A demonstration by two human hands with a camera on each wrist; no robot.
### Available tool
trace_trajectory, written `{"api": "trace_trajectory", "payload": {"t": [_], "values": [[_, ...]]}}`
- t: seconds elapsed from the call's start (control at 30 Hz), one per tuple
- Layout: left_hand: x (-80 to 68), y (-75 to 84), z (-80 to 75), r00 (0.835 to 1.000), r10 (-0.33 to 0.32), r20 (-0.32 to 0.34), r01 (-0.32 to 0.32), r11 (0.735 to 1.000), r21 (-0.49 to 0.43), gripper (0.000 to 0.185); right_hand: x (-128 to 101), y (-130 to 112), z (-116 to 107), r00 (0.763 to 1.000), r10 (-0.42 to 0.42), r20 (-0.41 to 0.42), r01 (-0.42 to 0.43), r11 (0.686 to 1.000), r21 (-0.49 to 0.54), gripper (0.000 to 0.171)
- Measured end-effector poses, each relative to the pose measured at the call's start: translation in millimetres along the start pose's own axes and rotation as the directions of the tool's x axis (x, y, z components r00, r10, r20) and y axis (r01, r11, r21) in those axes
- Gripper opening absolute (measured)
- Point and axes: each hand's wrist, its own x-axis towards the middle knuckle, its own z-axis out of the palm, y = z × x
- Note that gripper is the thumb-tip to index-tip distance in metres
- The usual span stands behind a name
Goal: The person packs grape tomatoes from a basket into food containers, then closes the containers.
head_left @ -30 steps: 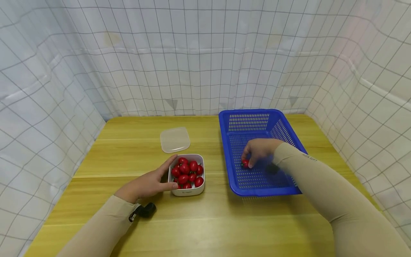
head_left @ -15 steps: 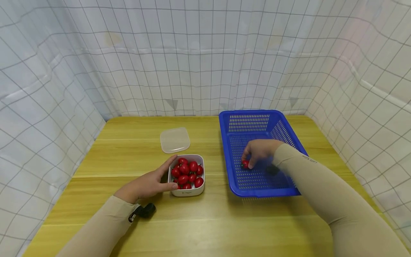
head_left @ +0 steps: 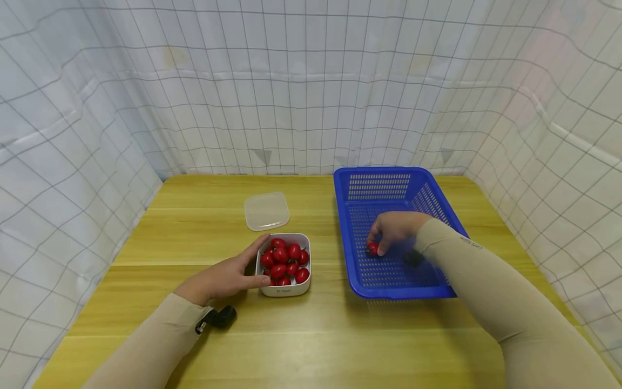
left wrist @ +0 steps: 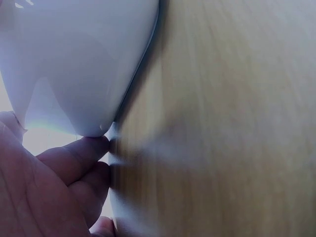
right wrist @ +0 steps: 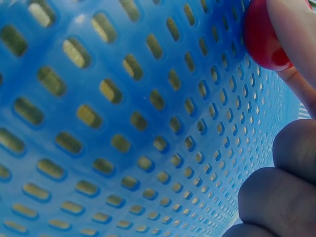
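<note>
A white tub (head_left: 284, 289) full of cherry tomatoes (head_left: 284, 262) stands on the wooden table (head_left: 311, 340). My left hand (head_left: 228, 276) rests against the tub's left side, thumb and fingers spread along its wall (left wrist: 74, 64). My right hand (head_left: 394, 229) is low inside the blue perforated basket (head_left: 362, 286) and pinches one red cherry tomato (head_left: 372, 249) with its fingertips, right at the basket floor (right wrist: 123, 123). That tomato (right wrist: 264, 37) shows red between the fingers in the right wrist view.
The tub's clear lid (head_left: 266, 211) lies flat behind it. A small black object (head_left: 222, 317) hangs at my left wrist. Checked white cloth walls close in the table on three sides.
Almost nothing has moved. The right hand stays low in the basket with the tomato, and the left hand stays on the tub.
</note>
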Motion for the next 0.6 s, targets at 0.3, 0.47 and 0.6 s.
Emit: {"api": "trace_trajectory", "payload": {"t": [0.3,0.47,0.6], "values": [[1.4,-0.2,-0.9,1.000,0.004,-0.001,-0.004,1.000,0.007,0.103,3.5,3.1,1.1,1.000,-0.009,-0.006,0.009,1.000,-0.013,0.020],[1.9,-1.0,0.1,1.000,0.009,0.005,-0.009,1.000,-0.014,0.104,3.8,5.2,0.3,0.999,-0.053,-0.008,0.053,0.998,-0.038,0.022],[2.1,-0.6,0.2,1.000,0.010,0.005,-0.010,1.000,-0.016,0.103,2.4,7.8,-1.8,0.995,-0.094,-0.008,0.094,0.994,-0.059,0.027]]}}
